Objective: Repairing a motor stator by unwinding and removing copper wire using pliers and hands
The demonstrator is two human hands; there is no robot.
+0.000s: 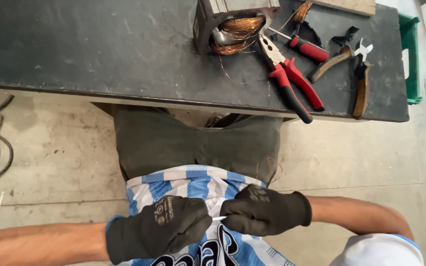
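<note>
Thin white strip [219, 218], perhaps a tie, pinched between both gloved hands, left [159, 231] and right [265, 211], fingers closed; red pliers [292, 81] on tabletop [99, 49] beyond.

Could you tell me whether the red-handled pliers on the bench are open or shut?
Open: the red-handled pliers lie flat on the dark bench, their two handles spread apart toward the bench edge.

A short, thin white strip [219, 218] runs level between the two black-gloved hands, held low against a blue-and-white striped shirt, well clear of the dark workbench's near edge. Only its middle shows; each end is hidden inside a pinch of gloved fingertips. What it is made of cannot be told.
</note>
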